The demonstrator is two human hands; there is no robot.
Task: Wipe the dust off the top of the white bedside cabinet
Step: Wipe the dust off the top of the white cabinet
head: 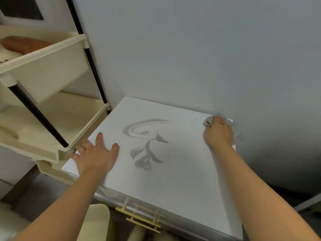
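Cabinet [182,171] stands against the wall, dust [145,145] smeared mid-top; right hand [218,133] clenches a cloth [208,121] at the far right corner, left hand [95,153] lies flat, fingers spread

1. A cream plastic shelving rack [57,119] is standing at the left, its trays tilting in the wide-angle view.
2. Black poles [93,66] are running between the trays and joining them at the corners.
3. A brown, rounded object [26,45] is lying in the upper tray [43,54]; what it is cannot be told.
4. The lower tray [78,134] is showing a mostly bare cream floor, with a pale blurred item at its left edge.
5. A plain grey-white wall [191,49] is filling the background behind everything.
6. A dark framed panel [22,7] is showing at the top left corner.
7. A grey floor [40,192] is lying below the rack.
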